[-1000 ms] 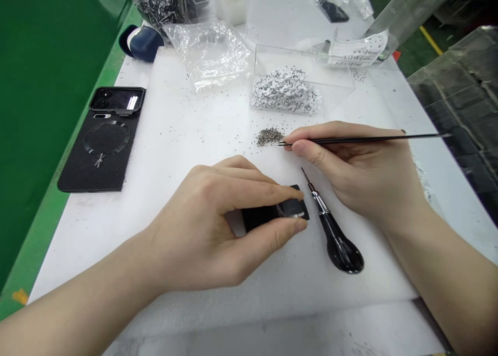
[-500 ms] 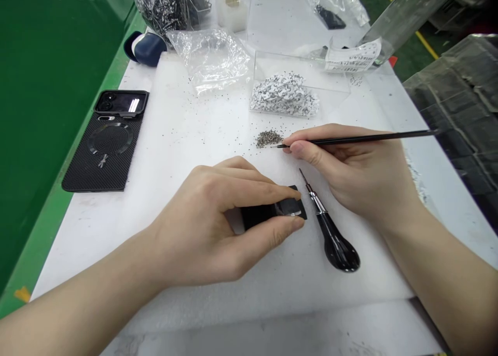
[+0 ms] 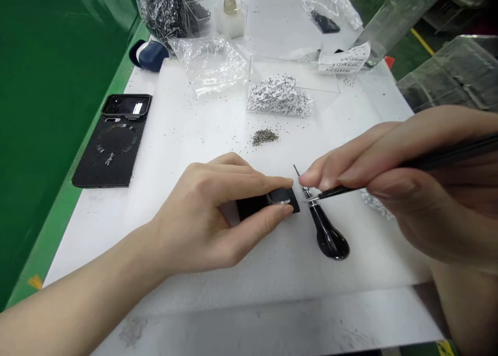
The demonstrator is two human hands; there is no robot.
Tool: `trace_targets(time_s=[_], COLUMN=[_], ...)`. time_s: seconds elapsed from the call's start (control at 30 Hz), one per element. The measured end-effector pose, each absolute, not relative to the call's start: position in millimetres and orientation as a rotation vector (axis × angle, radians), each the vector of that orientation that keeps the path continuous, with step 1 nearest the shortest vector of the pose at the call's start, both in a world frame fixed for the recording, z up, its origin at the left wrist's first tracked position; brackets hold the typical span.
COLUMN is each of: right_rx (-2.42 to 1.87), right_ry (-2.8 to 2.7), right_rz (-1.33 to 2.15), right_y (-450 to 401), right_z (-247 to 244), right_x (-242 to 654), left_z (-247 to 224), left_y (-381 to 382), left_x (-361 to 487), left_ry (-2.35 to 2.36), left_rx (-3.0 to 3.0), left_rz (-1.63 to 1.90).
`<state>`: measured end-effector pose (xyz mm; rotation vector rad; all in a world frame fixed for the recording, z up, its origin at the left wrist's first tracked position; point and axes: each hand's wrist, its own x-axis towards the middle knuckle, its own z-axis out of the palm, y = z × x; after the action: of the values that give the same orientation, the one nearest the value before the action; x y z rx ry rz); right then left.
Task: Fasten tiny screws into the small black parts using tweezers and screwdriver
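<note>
- black screwdriver [image 3: 330, 236]: could be knocked by the right hand [image 3: 439, 210], its fingers closed on tweezers [image 3: 338, 191]
- black block [image 3: 252, 206] on white foam [image 3: 218, 299]: pinched by the left hand's [image 3: 206, 210] fingers, could be tilted by uneven squeezing
- tiny metal parts [image 3: 265, 137]: could be scattered if brushed

The camera sits on the person's head and looks forward and down over the white table [image 3: 218, 335], close above the left hand [image 3: 218, 216] and closer still to the right hand [image 3: 420, 195], which looms large at the right edge, while the green floor [image 3: 404, 52] shows beyond the table at upper right.
</note>
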<state>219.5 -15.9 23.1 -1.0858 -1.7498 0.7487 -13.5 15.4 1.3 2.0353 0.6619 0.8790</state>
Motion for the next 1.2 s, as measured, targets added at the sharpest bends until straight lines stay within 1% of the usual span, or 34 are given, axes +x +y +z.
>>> trace_targets(time_s=[0.2,0.47,1.2], right_rx=[-1.017,-1.122,-1.118], right_ry=[-1.917,-2.033,-2.016], right_rz=[0.735,0.713,0.762], right_y=[-20.0,-23.0,-24.1], right_z=[30.0,27.0,25.4], right_x=[212.4,211.4,213.2], left_z=[0.8,2.4,0.9], left_y=[14.2,15.2,16.1], left_x=[-13.2,-11.5,-12.3], left_ry=[0.634,0.647,0.630], left_rx=[2.059,2.090,2.084], left_rz=[0.901,0.879,0.851])
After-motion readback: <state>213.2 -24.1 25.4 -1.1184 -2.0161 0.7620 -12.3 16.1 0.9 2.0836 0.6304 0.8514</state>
